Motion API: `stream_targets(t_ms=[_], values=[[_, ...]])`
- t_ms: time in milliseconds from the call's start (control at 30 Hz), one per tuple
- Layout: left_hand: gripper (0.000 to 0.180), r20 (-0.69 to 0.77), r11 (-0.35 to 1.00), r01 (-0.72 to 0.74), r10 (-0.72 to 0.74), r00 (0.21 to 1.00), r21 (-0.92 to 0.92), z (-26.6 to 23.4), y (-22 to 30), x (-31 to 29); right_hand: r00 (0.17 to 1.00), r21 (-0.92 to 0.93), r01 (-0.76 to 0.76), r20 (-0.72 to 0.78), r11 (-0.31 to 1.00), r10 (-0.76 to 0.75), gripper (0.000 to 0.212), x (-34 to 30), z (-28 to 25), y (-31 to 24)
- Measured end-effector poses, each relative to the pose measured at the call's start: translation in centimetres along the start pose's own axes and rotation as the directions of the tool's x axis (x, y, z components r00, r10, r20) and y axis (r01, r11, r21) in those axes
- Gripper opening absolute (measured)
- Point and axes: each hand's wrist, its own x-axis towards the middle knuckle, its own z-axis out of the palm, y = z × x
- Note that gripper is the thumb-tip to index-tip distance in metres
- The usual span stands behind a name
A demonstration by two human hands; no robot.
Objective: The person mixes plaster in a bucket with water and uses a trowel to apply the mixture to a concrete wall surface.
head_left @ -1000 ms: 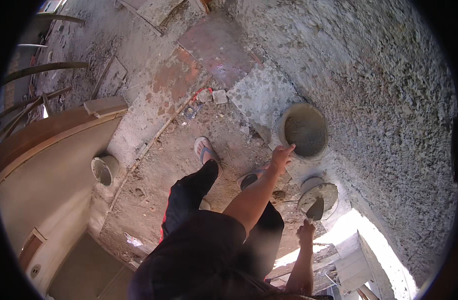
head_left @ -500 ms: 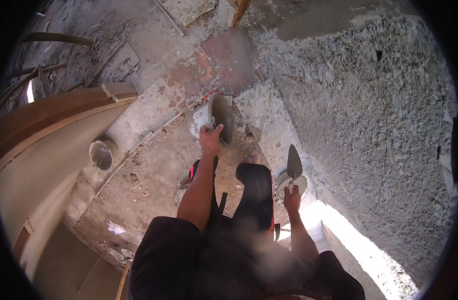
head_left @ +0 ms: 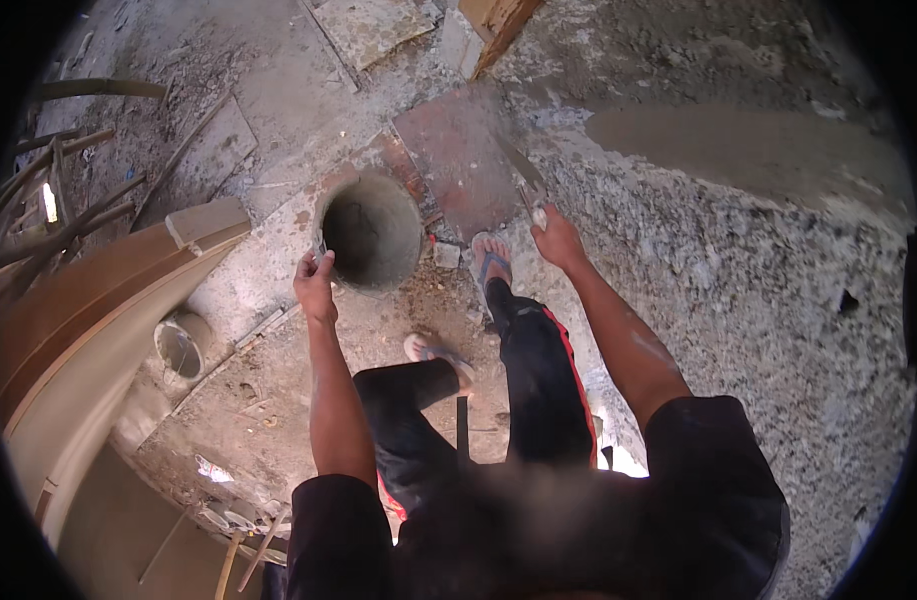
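Observation:
At the left of centre, a grey mortar bucket [head_left: 407, 232] is tipped so that its round mouth faces me. Its inside is coated with cement, and the bottom lies in shadow. My left hand [head_left: 316, 285] grips the near left edge of the bucket, with thumb and fingers closed at the rim. In my right hand [head_left: 559, 240] is a pointing trowel [head_left: 522, 165], held by its pale handle. The blade points away from me and to the left, above a reddish board [head_left: 459, 150], seen nearly edge-on.
Rough, partly plastered wall [head_left: 719, 300] fills the right side, with a smooth band [head_left: 749, 155] farther up. Another bucket [head_left: 182, 345] stands on the left beside a curved wooden edge [head_left: 99, 310]. Poles [head_left: 64, 160] lie far left. My sandalled feet [head_left: 492, 260] are on the debris-strewn floor.
My left hand has carried the bucket leftward and turned its mouth toward me. The trowel in my right hand has swung forward from low on the right. My right foot has stepped forward.

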Motion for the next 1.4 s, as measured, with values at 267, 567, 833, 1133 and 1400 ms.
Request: stream_targets(t_ms=[267,567,833,1133,1400], values=[[0.055,-0.108,0.934,-0.35,0.357,0.928,0.076,4.6,-8.2,3.9,0.98,0.04,-0.046,-0.193,0.998,0.053,0.047,22.5,9.3,0.5],[0.074,-0.271,0.846,-0.34,0.243,0.932,-0.411,1.5,-16.3,2.9,0.978,0.118,0.119,-0.184,0.986,-0.096,0.043,18.3,14.9,4.1],[0.062,-0.216,0.74,-0.28,0.184,0.959,-0.612,6.0,-15.9,6.7,0.961,0.322,0.074,-0.275,0.944,0.019,0.044,17.7,17.6,5.9],[0.057,-0.013,0.858,-0.494,0.497,0.868,-0.14,4.5,-10.7,5.7,0.682,-0.23,0.727,0.128,0.647,-0.72,0.027,6.8,4.6,-4.9],[0.065,-0.044,0.903,-0.424,0.427,0.903,0.068,2.4,-10.7,10.1,0.316,-0.577,0.809,0.263,0.114,-0.912,0.016,11.9,13.6,-19.8]])
